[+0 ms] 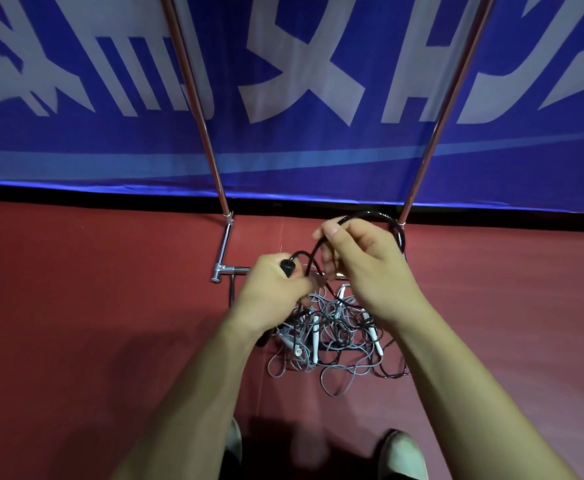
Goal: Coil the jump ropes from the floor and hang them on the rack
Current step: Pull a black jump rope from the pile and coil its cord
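Observation:
My left hand (272, 286) grips the black handle of a black jump rope (370, 215), the handle's end poking out above my thumb. My right hand (359, 261) pinches the same rope between thumb and fingers, and the cord arches up and over to the right in a loop. Below both hands a tangled pile of jump ropes (332, 341), grey and dark cords with white handles, lies on the red floor. The metal rack (210, 147) rises behind, its two shiny uprights slanting up to the top edge and its base bar lying on the floor.
A blue banner (283, 81) with large white characters hangs right behind the rack. Red floor (93, 306) spreads to both sides. My two light shoes (404, 452) stand at the bottom edge, close to the pile.

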Demonstrator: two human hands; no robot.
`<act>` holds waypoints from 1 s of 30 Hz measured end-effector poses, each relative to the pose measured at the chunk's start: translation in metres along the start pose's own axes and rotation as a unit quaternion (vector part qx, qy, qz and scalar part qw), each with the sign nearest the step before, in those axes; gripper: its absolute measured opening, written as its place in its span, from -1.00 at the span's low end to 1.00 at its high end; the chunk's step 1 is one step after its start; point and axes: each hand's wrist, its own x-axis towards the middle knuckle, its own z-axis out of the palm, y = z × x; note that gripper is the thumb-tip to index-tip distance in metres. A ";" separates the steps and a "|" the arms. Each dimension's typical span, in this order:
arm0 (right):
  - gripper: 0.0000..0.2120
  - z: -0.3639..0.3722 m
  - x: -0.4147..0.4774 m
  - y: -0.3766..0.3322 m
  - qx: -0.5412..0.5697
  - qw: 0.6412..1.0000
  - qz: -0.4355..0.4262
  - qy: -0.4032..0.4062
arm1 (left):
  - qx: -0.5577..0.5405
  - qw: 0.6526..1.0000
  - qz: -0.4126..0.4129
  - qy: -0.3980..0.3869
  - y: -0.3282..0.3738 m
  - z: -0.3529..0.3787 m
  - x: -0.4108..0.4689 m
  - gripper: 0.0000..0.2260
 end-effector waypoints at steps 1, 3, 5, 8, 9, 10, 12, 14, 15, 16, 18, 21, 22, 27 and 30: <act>-0.85 0.000 0.001 -0.002 0.025 1.000 0.000 -0.010 | -0.006 1.000 0.000 0.028 0.001 -0.001 0.002 -0.56; -0.84 -0.005 0.004 0.007 0.030 0.999 0.022 -0.027 | -0.047 0.995 0.003 0.084 0.003 -0.004 0.005 -0.59; -0.76 -0.013 0.003 0.031 -0.067 0.996 0.050 -0.038 | -0.117 0.988 0.004 0.106 0.006 -0.005 0.006 -0.60; -0.79 -0.018 -0.003 0.067 -0.231 0.962 0.093 -0.108 | -0.210 0.973 0.004 0.091 0.017 -0.006 0.002 -0.68; -0.76 -0.017 -0.006 0.075 -0.257 0.950 0.113 -0.135 | -0.240 0.968 0.004 0.079 0.020 -0.006 0.002 -0.76; -0.74 -0.016 -0.008 0.082 -0.269 0.940 0.134 -0.159 | -0.265 0.962 0.003 0.065 0.023 -0.006 0.001 -0.85; -0.86 -0.015 -0.012 0.092 -0.283 0.927 0.158 -0.188 | -0.287 0.957 -0.001 0.047 0.025 -0.005 0.000 -0.87; -0.85 -0.014 -0.014 0.101 -0.320 0.919 0.152 -0.175 | -0.298 0.954 -0.007 0.040 0.026 -0.005 0.000 -0.83; -0.79 -0.015 -0.012 0.105 -0.342 0.917 0.138 -0.152 | -0.299 0.953 -0.003 0.042 0.025 -0.006 0.001 -0.83; -0.75 -0.017 -0.009 0.106 -0.361 0.916 0.123 -0.121 | -0.296 0.954 0.001 0.053 0.024 -0.007 0.002 -0.81; -0.74 -0.018 -0.003 0.101 -0.344 0.933 0.088 -0.053 | -0.264 0.960 -0.011 0.091 0.019 -0.010 0.004 -0.72; -0.73 -0.013 0.005 0.077 -0.204 0.976 0.067 0.030 | -0.181 0.975 -0.065 0.109 0.008 -0.012 0.005 -0.58; -0.73 -0.010 0.007 0.066 -0.158 0.985 0.057 0.046 | -0.166 0.978 -0.076 0.096 0.005 -0.011 0.005 -0.58; -0.83 0.003 0.009 0.012 0.034 0.998 -0.011 0.052 | -0.089 0.994 -0.058 -0.023 0.000 -0.003 -0.001 -0.69; -0.84 0.005 0.011 0.000 0.091 0.995 -0.022 0.025 | -0.081 0.995 -0.055 -0.009 0.001 0.001 0.001 -0.68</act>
